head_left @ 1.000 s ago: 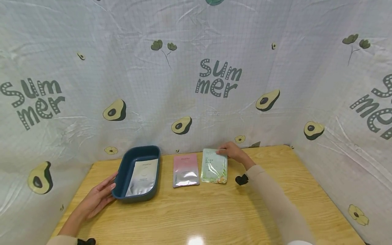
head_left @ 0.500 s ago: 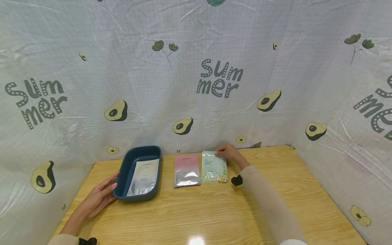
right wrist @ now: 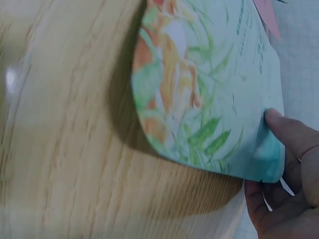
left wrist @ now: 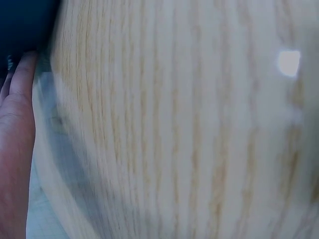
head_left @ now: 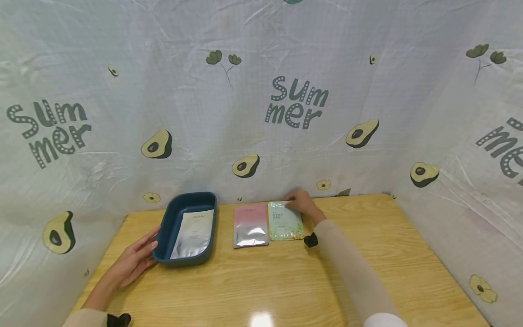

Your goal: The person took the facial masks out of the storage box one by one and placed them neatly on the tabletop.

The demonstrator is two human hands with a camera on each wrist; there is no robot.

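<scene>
A green sheet mask packet with a leaf and flower print lies at the right of a row at the back of the table. My right hand pinches its upper right corner; in the right wrist view the thumb is on top and fingers are beneath. A shadow shows under the packet's near edge there. Close on its left is a pink-and-silver packet. My left hand rests against the left side of a dark blue bin, fingers extended. A white-and-silver packet lies inside the bin.
The wooden table extends in front of the packets and to the right. A white cloth with avocado and lettering prints hangs behind the table and at both sides.
My right hand and the green packet have shifted slightly left, closing the gap to the pink packet. The left hand stays at the bin. The head view has drifted a little.
</scene>
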